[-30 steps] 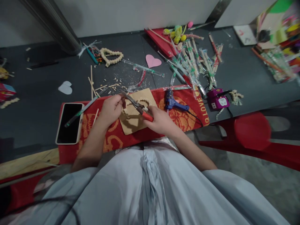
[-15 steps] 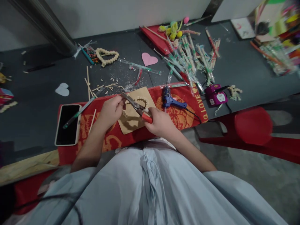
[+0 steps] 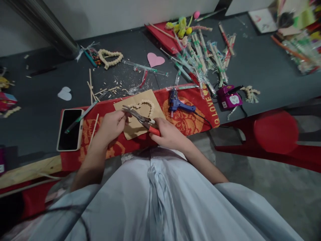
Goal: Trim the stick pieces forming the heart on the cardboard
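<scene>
My right hand (image 3: 167, 132) is wrapped round the red handle of a pair of long-jawed pliers (image 3: 142, 119). The jaws point up and left, towards my left hand (image 3: 113, 125), whose fingers are pinched together at the tips; what they hold is too small to make out. Beneath the tool lies a tan cardboard sheet (image 3: 134, 133). On it, short pale stick pieces form a heart outline (image 3: 152, 106), partly covered by the pliers. A blue glue gun (image 3: 184, 106) rests right of the cardboard on a red patterned towel (image 3: 198, 125).
A phone (image 3: 69, 130) with a wrapped chopstick across it lies left. Behind are loose sticks (image 3: 90, 87), a finished-looking stick heart (image 3: 110, 62), a pink paper heart (image 3: 155, 60) and wrapped chopsticks (image 3: 198, 50). A purple power block (image 3: 229, 97) and red stool (image 3: 276, 132) are right.
The view has shifted slightly. My left fingers have drawn a little away from the pliers' jaws, and more of the heart outline shows. My right hand keeps its hold.
</scene>
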Motion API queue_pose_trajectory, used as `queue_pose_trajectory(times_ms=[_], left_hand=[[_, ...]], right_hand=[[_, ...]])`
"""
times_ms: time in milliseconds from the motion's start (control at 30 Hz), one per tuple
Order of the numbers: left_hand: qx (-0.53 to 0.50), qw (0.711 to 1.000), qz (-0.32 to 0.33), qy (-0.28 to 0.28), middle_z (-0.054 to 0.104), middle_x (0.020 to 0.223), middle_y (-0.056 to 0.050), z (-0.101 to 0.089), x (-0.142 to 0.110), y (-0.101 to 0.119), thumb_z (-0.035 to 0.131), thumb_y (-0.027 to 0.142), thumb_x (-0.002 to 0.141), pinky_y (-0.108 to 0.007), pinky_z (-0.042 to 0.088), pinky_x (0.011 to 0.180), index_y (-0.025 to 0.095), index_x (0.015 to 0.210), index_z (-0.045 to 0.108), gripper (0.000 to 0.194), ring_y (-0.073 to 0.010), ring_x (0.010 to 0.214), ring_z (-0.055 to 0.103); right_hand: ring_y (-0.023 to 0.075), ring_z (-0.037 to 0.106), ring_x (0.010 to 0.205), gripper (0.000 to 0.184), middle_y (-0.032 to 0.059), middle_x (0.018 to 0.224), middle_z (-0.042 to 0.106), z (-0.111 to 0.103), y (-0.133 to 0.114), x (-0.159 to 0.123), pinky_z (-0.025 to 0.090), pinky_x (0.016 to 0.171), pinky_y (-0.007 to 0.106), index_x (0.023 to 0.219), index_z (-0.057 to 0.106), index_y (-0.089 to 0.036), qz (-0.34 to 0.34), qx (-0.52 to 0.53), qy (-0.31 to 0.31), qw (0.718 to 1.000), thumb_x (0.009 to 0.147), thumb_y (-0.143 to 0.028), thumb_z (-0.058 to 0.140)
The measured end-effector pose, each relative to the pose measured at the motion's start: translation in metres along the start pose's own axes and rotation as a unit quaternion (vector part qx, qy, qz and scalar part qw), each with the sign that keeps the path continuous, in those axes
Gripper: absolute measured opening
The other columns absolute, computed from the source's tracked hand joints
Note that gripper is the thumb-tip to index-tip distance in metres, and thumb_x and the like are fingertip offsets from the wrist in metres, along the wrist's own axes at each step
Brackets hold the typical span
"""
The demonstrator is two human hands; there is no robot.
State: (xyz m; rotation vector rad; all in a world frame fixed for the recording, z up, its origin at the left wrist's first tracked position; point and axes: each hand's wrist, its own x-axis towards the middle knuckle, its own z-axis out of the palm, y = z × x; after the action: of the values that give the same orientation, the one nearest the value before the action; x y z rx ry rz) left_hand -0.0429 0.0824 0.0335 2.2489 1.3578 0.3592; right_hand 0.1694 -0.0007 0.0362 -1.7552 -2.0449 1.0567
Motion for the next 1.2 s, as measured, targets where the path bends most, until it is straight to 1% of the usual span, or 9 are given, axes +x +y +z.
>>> queue_pose_trajectory(times_ms=[167, 367, 500, 700, 867, 967, 1067, 1133, 1200], left_hand=[[-0.045, 0.999, -0.029, 0.012, 0.059, 0.058, -0.002, 0.005, -0.008, 0.006, 0.041, 0.023, 0.081, -0.022, 0.039, 0.055, 0.018, 0.062, 0.052, 0.023, -0.0119, 0.053, 0.051], [-0.041, 0.996, -0.073, 0.027, 0.057, 0.055, 0.0, 0.006, -0.015, 0.016, 0.043, 0.024, 0.082, -0.022, 0.035, 0.053, 0.018, 0.062, 0.052, 0.023, -0.0104, 0.05, 0.048], [-0.037, 0.996, -0.077, 0.036, 0.055, 0.052, 0.0, 0.008, -0.018, 0.021, 0.043, 0.027, 0.084, -0.024, 0.033, 0.052, 0.018, 0.058, 0.051, 0.029, -0.0099, 0.047, 0.045], [-0.053, 0.993, -0.099, 0.039, 0.056, 0.053, 0.0, 0.013, -0.021, 0.022, 0.043, 0.027, 0.084, -0.025, 0.033, 0.053, 0.018, 0.06, 0.053, 0.028, -0.0108, 0.049, 0.047], [-0.07, 0.991, -0.105, 0.039, 0.052, 0.049, 0.0, 0.01, -0.02, 0.023, 0.044, 0.032, 0.085, -0.025, 0.031, 0.05, 0.018, 0.056, 0.051, 0.033, -0.0099, 0.046, 0.044], [-0.152, 0.983, -0.1, 0.016, 0.051, 0.049, 0.0, 0.009, -0.017, 0.02, 0.044, 0.035, 0.085, -0.024, 0.032, 0.047, 0.018, 0.057, 0.051, 0.034, -0.0099, 0.046, 0.045], [-0.258, 0.958, -0.123, -0.016, 0.048, 0.047, 0.001, 0.011, -0.013, 0.016, 0.045, 0.034, 0.084, -0.023, 0.032, 0.044, 0.018, 0.063, 0.053, 0.028, -0.0094, 0.043, 0.044], [-0.289, 0.947, -0.138, -0.019, 0.046, 0.046, 0.002, 0.013, -0.011, 0.015, 0.047, 0.034, 0.083, -0.022, 0.031, 0.043, 0.017, 0.065, 0.054, 0.025, -0.0086, 0.041, 0.042], [-0.293, 0.946, -0.14, -0.013, 0.046, 0.046, 0.001, 0.013, -0.01, 0.016, 0.049, 0.035, 0.082, -0.021, 0.03, 0.042, 0.017, 0.064, 0.052, 0.026, -0.0078, 0.04, 0.041]], right_hand=[[0.0247, 0.057, 0.088, 0.03, 0.0122, 0.097, 0.062, 0.005, 0.002, -0.002, 0.043, 0.074, 0.034, 0.1, 0.051, -0.014, 0.004, -0.021, 0.005, 1.0, 0.078, -0.034, 0.045], [0.0243, 0.059, 0.082, 0.025, 0.0118, 0.093, 0.064, 0.009, 0.003, -0.001, 0.042, 0.068, 0.032, 0.093, 0.051, -0.015, 0.001, -0.054, 0.003, 0.999, 0.076, -0.032, 0.045], [0.0247, 0.06, 0.081, 0.025, 0.0124, 0.093, 0.065, 0.007, 0.004, -0.001, 0.042, 0.067, 0.032, 0.094, 0.051, -0.015, 0.001, -0.07, -0.006, 0.998, 0.078, -0.033, 0.044], [0.0259, 0.06, 0.084, 0.026, 0.0133, 0.092, 0.065, 0.007, 0.004, -0.003, 0.043, 0.069, 0.033, 0.095, 0.052, -0.014, 0.006, -0.09, -0.011, 0.996, 0.077, -0.032, 0.045], [0.0252, 0.058, 0.088, 0.029, 0.0137, 0.097, 0.063, 0.005, 0.01, -0.003, 0.043, 0.074, 0.034, 0.099, 0.051, -0.013, -0.025, -0.06, -0.018, 0.998, 0.079, -0.033, 0.044], [0.0249, 0.056, 0.09, 0.031, 0.0137, 0.099, 0.061, 0.001, 0.015, -0.002, 0.043, 0.077, 0.035, 0.101, 0.051, -0.012, -0.05, -0.032, -0.033, 0.998, 0.079, -0.034, 0.043], [0.0247, 0.055, 0.092, 0.034, 0.0135, 0.1, 0.06, -0.003, 0.02, 0.0, 0.043, 0.079, 0.035, 0.103, 0.05, -0.012, -0.066, -0.015, -0.039, 0.997, 0.079, -0.035, 0.043], [0.0245, 0.055, 0.092, 0.034, 0.0131, 0.1, 0.06, -0.004, 0.02, 0.001, 0.043, 0.078, 0.034, 0.103, 0.05, -0.012, -0.069, -0.014, -0.038, 0.997, 0.079, -0.035, 0.044], [0.0238, 0.055, 0.089, 0.032, 0.0125, 0.099, 0.06, -0.004, 0.017, 0.001, 0.042, 0.075, 0.033, 0.101, 0.051, -0.013, -0.059, -0.021, -0.035, 0.997, 0.078, -0.034, 0.044]])
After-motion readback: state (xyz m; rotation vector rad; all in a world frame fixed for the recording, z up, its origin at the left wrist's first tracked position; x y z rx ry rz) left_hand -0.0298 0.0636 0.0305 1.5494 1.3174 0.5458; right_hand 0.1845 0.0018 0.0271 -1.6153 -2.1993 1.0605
